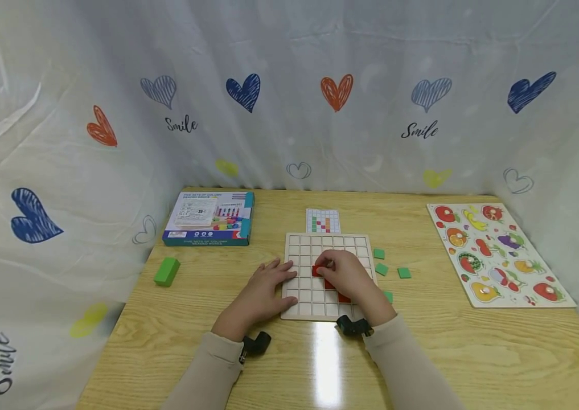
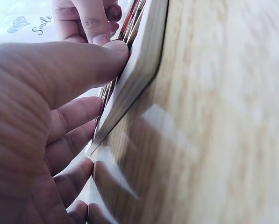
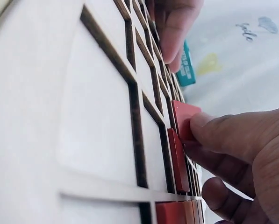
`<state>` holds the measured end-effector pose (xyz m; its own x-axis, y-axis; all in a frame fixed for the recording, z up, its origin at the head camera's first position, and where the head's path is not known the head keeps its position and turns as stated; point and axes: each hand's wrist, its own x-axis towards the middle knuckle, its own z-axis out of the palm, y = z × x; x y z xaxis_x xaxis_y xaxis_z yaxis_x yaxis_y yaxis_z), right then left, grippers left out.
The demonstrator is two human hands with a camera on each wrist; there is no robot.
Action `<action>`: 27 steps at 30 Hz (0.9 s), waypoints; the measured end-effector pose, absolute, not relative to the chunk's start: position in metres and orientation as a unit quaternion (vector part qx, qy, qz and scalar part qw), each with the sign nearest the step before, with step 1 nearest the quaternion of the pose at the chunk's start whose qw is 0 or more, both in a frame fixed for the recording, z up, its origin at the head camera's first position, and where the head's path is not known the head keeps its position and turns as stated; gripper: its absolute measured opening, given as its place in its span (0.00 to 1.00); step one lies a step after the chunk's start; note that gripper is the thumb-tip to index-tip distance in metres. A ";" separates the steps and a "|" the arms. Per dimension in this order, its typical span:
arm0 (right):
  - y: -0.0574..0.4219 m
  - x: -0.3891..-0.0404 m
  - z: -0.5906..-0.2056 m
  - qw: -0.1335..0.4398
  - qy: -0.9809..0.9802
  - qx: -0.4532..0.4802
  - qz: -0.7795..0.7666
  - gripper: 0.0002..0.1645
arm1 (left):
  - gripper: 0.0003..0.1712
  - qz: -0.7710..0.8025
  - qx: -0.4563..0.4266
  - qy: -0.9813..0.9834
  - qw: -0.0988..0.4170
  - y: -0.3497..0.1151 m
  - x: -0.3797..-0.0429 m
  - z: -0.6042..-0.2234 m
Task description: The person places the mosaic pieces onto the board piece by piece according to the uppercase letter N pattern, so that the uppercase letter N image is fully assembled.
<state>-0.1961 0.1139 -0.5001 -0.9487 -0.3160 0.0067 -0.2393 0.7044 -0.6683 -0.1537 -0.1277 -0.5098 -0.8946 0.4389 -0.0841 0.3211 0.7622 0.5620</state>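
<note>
Beige sleeves [image 1: 409,364] lie nearest, and beyond them the right hand [image 1: 343,274] pinches a red tile [image 3: 182,114] between its fingers, tilted against the grid board [image 1: 306,296], diagonally far-left of two other red tiles [image 3: 178,163], while the left hand [image 1: 263,287] spreads along the board's left edge.

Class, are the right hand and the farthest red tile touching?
Touching: in the right wrist view, the right hand has its thumb against the farthest red tile.
</note>
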 end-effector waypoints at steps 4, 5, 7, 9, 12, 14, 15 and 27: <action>0.114 -0.196 -0.500 0.042 0.925 -0.160 -0.343 0.03 | 0.35 0.277 0.207 0.933 0.102 -0.128 -0.154 -0.511; 0.113 -0.196 -0.500 0.038 0.926 -0.163 -0.339 0.03 | 0.36 0.277 0.207 0.933 0.102 -0.128 -0.154 -0.511; 0.114 -0.197 -0.500 0.033 0.928 -0.168 -0.331 0.03 | 0.36 0.278 0.207 0.933 0.101 -0.128 -0.154 -0.511; 0.113 -0.197 -0.500 0.029 0.930 -0.173 -0.322 0.03 | 0.36 0.278 0.208 0.932 0.100 -0.128 -0.154 -0.512; 0.114 -0.197 -0.501 0.025 0.935 -0.179 -0.304 0.03 | 0.36 0.279 0.208 0.932 0.099 -0.128 -0.154 -0.512; 0.114 -0.197 -0.501 0.024 0.938 -0.180 -0.295 0.03 | 0.35 0.280 0.208 0.932 0.098 -0.128 -0.154 -0.511; 0.114 -0.197 -0.501 0.024 0.939 -0.180 -0.291 0.03 | 0.36 0.279 0.208 0.932 0.098 -0.127 -0.154 -0.511; 0.157 -0.194 -0.479 0.022 0.904 -0.122 -0.409 0.07 | 0.36 0.278 0.202 0.933 0.104 -0.127 -0.153 -0.509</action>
